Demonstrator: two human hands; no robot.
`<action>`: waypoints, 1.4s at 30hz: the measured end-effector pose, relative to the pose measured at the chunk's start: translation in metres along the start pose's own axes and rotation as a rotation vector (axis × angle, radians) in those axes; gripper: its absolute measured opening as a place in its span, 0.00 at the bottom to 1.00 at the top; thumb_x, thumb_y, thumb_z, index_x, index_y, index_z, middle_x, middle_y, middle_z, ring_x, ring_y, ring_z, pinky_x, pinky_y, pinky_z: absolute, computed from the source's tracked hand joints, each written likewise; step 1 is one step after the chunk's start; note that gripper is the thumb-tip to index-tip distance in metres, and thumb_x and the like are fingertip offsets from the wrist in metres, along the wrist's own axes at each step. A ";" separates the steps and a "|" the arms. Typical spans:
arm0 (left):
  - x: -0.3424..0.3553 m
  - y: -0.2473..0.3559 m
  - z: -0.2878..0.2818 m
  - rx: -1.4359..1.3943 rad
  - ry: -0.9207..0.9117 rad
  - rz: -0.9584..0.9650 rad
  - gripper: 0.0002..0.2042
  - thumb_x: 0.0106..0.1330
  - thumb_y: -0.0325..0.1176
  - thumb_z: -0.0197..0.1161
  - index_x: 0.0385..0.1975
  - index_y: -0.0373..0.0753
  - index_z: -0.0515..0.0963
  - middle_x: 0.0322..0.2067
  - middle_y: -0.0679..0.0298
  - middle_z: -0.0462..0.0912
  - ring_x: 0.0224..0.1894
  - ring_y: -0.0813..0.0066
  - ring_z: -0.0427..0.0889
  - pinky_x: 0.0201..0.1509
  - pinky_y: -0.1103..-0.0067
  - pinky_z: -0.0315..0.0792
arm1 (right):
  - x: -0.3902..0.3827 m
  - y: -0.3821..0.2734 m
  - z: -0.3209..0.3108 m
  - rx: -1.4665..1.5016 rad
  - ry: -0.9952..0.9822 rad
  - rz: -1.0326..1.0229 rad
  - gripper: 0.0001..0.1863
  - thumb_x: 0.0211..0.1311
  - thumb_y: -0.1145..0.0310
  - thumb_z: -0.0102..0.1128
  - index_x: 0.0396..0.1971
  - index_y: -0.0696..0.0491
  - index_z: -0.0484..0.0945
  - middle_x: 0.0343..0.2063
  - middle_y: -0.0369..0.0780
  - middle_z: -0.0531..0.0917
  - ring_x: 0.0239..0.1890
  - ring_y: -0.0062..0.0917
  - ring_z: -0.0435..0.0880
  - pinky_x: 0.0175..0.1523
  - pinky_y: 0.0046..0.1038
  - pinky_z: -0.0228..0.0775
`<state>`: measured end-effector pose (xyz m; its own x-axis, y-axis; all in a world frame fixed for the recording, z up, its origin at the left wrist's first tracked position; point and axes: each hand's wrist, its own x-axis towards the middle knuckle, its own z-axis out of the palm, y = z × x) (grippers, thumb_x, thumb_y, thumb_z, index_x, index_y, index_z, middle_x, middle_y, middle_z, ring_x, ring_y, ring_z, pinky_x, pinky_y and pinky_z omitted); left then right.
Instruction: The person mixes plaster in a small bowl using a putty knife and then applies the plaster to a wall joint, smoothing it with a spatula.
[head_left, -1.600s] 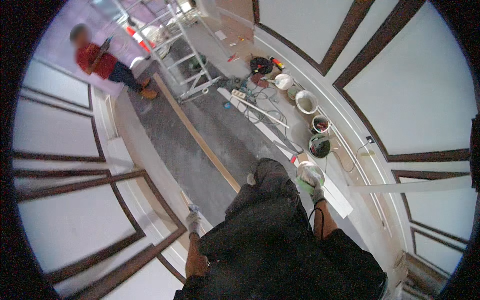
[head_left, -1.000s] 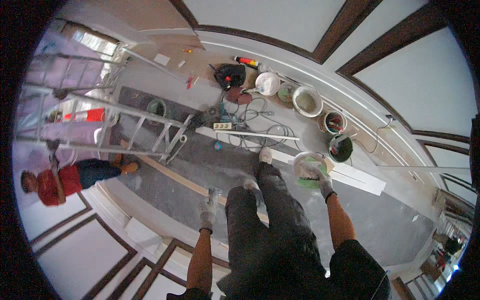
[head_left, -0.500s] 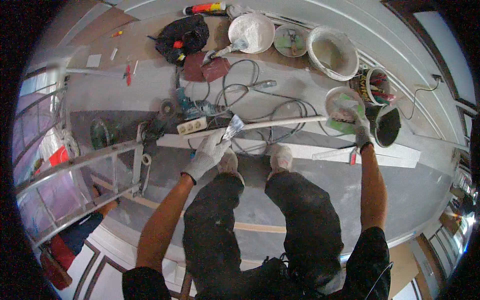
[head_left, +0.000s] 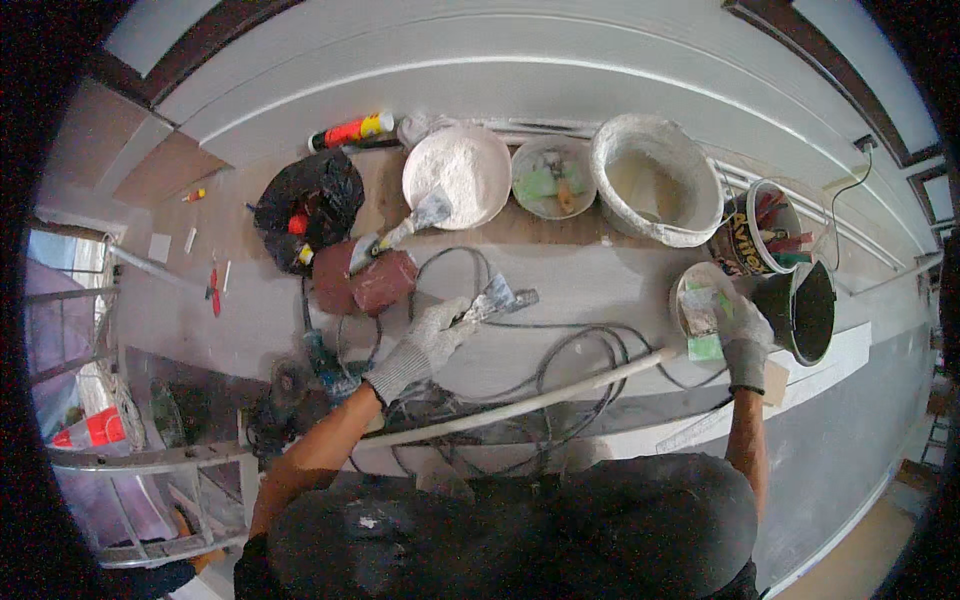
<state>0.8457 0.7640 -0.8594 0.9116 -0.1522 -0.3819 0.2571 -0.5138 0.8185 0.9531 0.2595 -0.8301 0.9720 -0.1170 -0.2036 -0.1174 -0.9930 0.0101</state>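
My gloved left hand (head_left: 428, 345) is closed round the handle of a putty knife (head_left: 493, 298), its metal blade pointing right and away from me. Over at the right, my gloved right hand (head_left: 744, 330) grips the near right side of a small round bowl (head_left: 679, 308). Pale residue and green patches show in that bowl; my fingers partly hide its rim. Beyond my left hand, a wide bucket of white powder (head_left: 458, 175) has a dusty trowel-like tool (head_left: 425, 212) leaning at its edge. A shallow round tub (head_left: 535, 190) with green patches and a brush stands beside it.
A large white-crusted bucket (head_left: 705, 190), a tool bucket (head_left: 765, 205) and a black bucket (head_left: 817, 315) stand at the right. Cables (head_left: 560, 350) and a long pale rod (head_left: 530, 402) cross the floor. A black bag (head_left: 322, 195) and a ladder (head_left: 180, 455) are on the left.
My view has tilted forward and my knees have come up close below. Both hands still hold the putty knife and the bowl; the putty knife now points toward the powder bucket side.
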 end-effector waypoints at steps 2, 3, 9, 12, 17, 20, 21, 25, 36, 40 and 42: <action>0.018 0.003 0.002 -0.158 -0.062 -0.081 0.11 0.76 0.33 0.58 0.50 0.35 0.80 0.37 0.65 0.83 0.39 0.79 0.80 0.46 0.78 0.76 | 0.015 -0.018 0.018 0.315 0.256 -0.402 0.18 0.68 0.57 0.65 0.51 0.51 0.82 0.46 0.45 0.87 0.52 0.47 0.85 0.56 0.48 0.76; 0.016 0.003 -0.004 -0.156 -0.078 -0.081 0.11 0.76 0.33 0.58 0.50 0.35 0.80 0.37 0.65 0.83 0.39 0.79 0.80 0.46 0.78 0.76 | 0.023 -0.044 0.020 0.231 0.357 -0.609 0.19 0.65 0.63 0.65 0.56 0.49 0.81 0.48 0.45 0.86 0.51 0.47 0.85 0.58 0.47 0.76; -0.032 -0.007 0.005 -0.246 0.074 -0.046 0.16 0.77 0.34 0.60 0.59 0.35 0.81 0.37 0.70 0.84 0.34 0.85 0.78 0.39 0.82 0.74 | 0.077 -0.199 0.055 0.075 0.314 -0.793 0.26 0.65 0.66 0.62 0.64 0.49 0.75 0.60 0.48 0.78 0.65 0.46 0.75 0.66 0.47 0.70; -0.058 0.006 -0.009 -0.324 -0.025 -0.192 0.14 0.79 0.35 0.58 0.57 0.36 0.82 0.35 0.69 0.85 0.32 0.86 0.78 0.37 0.84 0.73 | 0.092 -0.229 0.087 -0.083 0.329 -0.889 0.23 0.66 0.68 0.60 0.61 0.51 0.76 0.67 0.45 0.74 0.69 0.44 0.71 0.66 0.47 0.70; -0.075 -0.012 -0.003 -0.539 0.062 -0.372 0.14 0.79 0.36 0.59 0.55 0.34 0.81 0.39 0.64 0.88 0.32 0.81 0.84 0.36 0.84 0.76 | 0.079 -0.207 0.095 -0.108 0.469 -0.833 0.14 0.66 0.66 0.59 0.49 0.52 0.79 0.64 0.47 0.78 0.55 0.43 0.81 0.56 0.45 0.75; -0.078 0.004 0.000 -0.630 0.077 -0.423 0.15 0.79 0.36 0.59 0.58 0.34 0.80 0.41 0.65 0.88 0.35 0.81 0.84 0.41 0.82 0.78 | 0.061 -0.202 0.095 -0.031 0.109 -0.633 0.11 0.67 0.67 0.58 0.45 0.53 0.79 0.65 0.49 0.77 0.47 0.43 0.83 0.49 0.46 0.76; -0.075 -0.001 0.002 -0.629 0.073 -0.413 0.15 0.79 0.36 0.59 0.58 0.34 0.80 0.41 0.65 0.88 0.35 0.81 0.84 0.41 0.82 0.78 | 0.055 -0.194 0.093 -0.034 0.118 -0.628 0.11 0.67 0.67 0.58 0.45 0.53 0.79 0.65 0.49 0.77 0.47 0.43 0.83 0.49 0.46 0.76; -0.062 0.002 0.013 -0.558 -0.015 -0.249 0.17 0.79 0.35 0.59 0.62 0.34 0.78 0.45 0.65 0.87 0.42 0.82 0.83 0.47 0.80 0.79 | 0.003 -0.180 0.088 -0.092 0.375 -0.970 0.12 0.68 0.67 0.58 0.47 0.54 0.81 0.56 0.52 0.80 0.43 0.42 0.83 0.45 0.45 0.76; -0.060 0.044 0.052 -0.743 -0.132 -0.222 0.19 0.78 0.30 0.55 0.66 0.34 0.73 0.51 0.62 0.85 0.49 0.75 0.85 0.58 0.76 0.78 | -0.091 -0.162 0.031 0.517 -0.301 -0.558 0.20 0.69 0.52 0.68 0.43 0.55 0.84 0.35 0.48 0.89 0.37 0.42 0.91 0.45 0.41 0.81; -0.058 0.049 0.063 -0.660 -0.213 -0.143 0.16 0.79 0.31 0.57 0.61 0.33 0.74 0.49 0.62 0.84 0.50 0.74 0.85 0.57 0.76 0.79 | -0.105 -0.176 0.067 1.204 -0.355 -0.473 0.29 0.60 0.47 0.73 0.49 0.57 0.81 0.38 0.50 0.88 0.41 0.35 0.89 0.49 0.38 0.79; -0.059 0.050 0.069 -0.657 -0.249 -0.141 0.15 0.79 0.31 0.57 0.59 0.33 0.74 0.48 0.62 0.83 0.50 0.74 0.85 0.55 0.76 0.79 | -0.113 -0.186 0.058 0.998 -0.452 -0.430 0.33 0.57 0.45 0.76 0.49 0.58 0.80 0.35 0.49 0.87 0.38 0.33 0.87 0.46 0.37 0.78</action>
<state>0.7830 0.6887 -0.8255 0.7754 -0.3499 -0.5256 0.5785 0.0601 0.8134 0.8535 0.4579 -0.8655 0.8335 0.4401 -0.3341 -0.0998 -0.4748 -0.8744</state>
